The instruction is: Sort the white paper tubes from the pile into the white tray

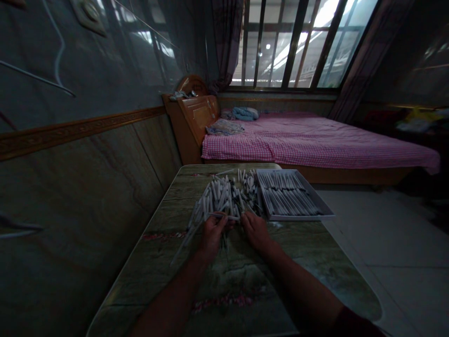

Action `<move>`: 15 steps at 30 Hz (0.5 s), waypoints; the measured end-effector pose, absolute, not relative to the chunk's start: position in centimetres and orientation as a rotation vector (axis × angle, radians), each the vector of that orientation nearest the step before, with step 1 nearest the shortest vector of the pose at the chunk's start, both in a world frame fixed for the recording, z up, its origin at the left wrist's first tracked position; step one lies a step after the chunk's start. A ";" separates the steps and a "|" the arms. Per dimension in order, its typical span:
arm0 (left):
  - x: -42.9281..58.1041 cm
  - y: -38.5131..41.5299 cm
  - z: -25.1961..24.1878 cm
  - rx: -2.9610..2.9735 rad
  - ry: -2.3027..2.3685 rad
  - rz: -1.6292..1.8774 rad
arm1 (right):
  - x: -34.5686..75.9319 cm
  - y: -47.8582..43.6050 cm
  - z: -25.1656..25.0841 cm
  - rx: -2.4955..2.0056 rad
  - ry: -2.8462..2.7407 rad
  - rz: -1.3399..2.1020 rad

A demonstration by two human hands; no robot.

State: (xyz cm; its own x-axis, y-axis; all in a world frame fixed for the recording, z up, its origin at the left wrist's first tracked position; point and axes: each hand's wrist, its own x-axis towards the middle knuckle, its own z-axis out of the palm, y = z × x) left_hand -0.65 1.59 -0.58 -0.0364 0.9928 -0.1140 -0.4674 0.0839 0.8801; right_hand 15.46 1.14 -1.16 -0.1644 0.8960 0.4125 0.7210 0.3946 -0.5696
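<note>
A loose heap of slender white tubes lies on the mottled green tabletop. My left hand is at the heap's near edge, its fingers curled around one white tube lying crosswise. My right hand rests beside it with its fingertips down among the tubes, and I cannot tell whether it grips any. To the right of the heap, a shallow grey tray holds many similar tubes lying side by side in neat rows.
The table's rounded far edge stands close to a bed with a pink checked cover. A glossy tiled wall runs along the table's left side, and a pale tiled floor lies to its right.
</note>
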 end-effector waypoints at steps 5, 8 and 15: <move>-0.6 1.7 -0.5 0.704 0.957 1.399 | 15.4 1.0 -1.0 -1.401 -1.892 0.370; -0.7 1.7 -0.5 0.709 0.956 1.390 | 15.3 1.1 -0.9 -1.400 -1.884 0.371; -0.7 1.6 -0.5 0.721 0.951 1.363 | 15.4 1.1 -1.1 -1.410 -1.930 0.354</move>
State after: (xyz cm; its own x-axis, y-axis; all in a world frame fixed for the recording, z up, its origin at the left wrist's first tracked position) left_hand -0.73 1.62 -0.53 -0.0424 0.9894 -0.1388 -0.4721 0.1025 0.8755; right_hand 15.43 1.05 -1.08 -0.1526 0.9121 0.3805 0.7179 0.3669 -0.5916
